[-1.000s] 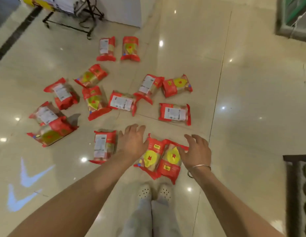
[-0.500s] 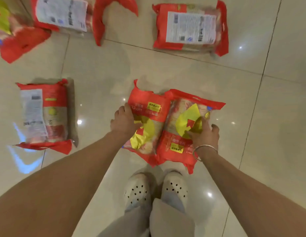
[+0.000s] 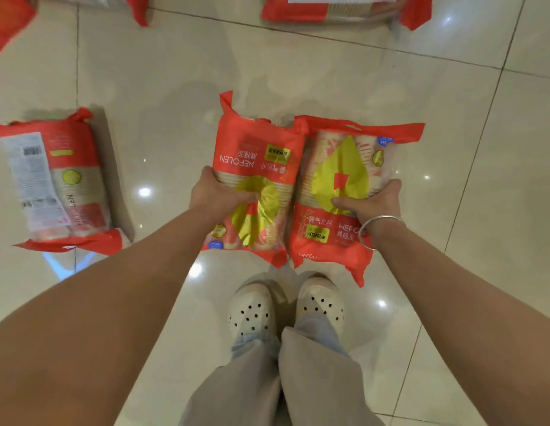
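Two red packs of paper cups with yellow marks sit side by side in front of my feet. My left hand (image 3: 218,192) grips the left pack (image 3: 255,155) from its left side, thumb on top. My right hand (image 3: 370,201) grips the right pack (image 3: 341,161) from its right side, thumb pressed on the yellow mark. Both packs look raised a little off the tiled floor; I cannot tell how far.
Another red pack (image 3: 55,182) lies on the floor to the left, label side up. More red packs (image 3: 329,10) lie along the top edge. My feet in white perforated clogs (image 3: 252,309) stand just below the held packs.
One second ago both hands reached open over the two packs. Now each hand holds a pack, and the view has come much closer to the floor.
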A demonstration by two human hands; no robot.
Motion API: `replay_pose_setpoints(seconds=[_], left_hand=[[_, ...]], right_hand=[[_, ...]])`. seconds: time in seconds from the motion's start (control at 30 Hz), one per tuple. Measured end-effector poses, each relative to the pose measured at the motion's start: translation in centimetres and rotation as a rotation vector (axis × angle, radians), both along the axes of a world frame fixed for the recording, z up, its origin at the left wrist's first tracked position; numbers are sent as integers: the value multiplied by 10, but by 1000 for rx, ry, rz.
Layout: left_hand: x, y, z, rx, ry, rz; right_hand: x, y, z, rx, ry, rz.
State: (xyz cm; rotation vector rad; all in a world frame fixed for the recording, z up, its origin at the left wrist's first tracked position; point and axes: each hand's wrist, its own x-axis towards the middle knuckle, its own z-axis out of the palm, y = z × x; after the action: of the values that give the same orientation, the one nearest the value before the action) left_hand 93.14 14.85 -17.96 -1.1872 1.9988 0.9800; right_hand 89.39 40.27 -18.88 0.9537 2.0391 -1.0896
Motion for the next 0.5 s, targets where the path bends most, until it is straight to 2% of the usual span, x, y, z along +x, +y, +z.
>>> replay_pose_setpoints(seconds=[0.07, 0.2, 0.5], left_hand=[[3, -2, 26, 25, 16, 68], [6, -25, 115, 116, 86, 186], [-19, -117, 430, 128, 270, 345]], right_hand=[[-5, -7, 32, 6, 27, 22], [-22, -20, 126, -32, 83, 35], [-98, -117, 437, -173, 298, 217]])
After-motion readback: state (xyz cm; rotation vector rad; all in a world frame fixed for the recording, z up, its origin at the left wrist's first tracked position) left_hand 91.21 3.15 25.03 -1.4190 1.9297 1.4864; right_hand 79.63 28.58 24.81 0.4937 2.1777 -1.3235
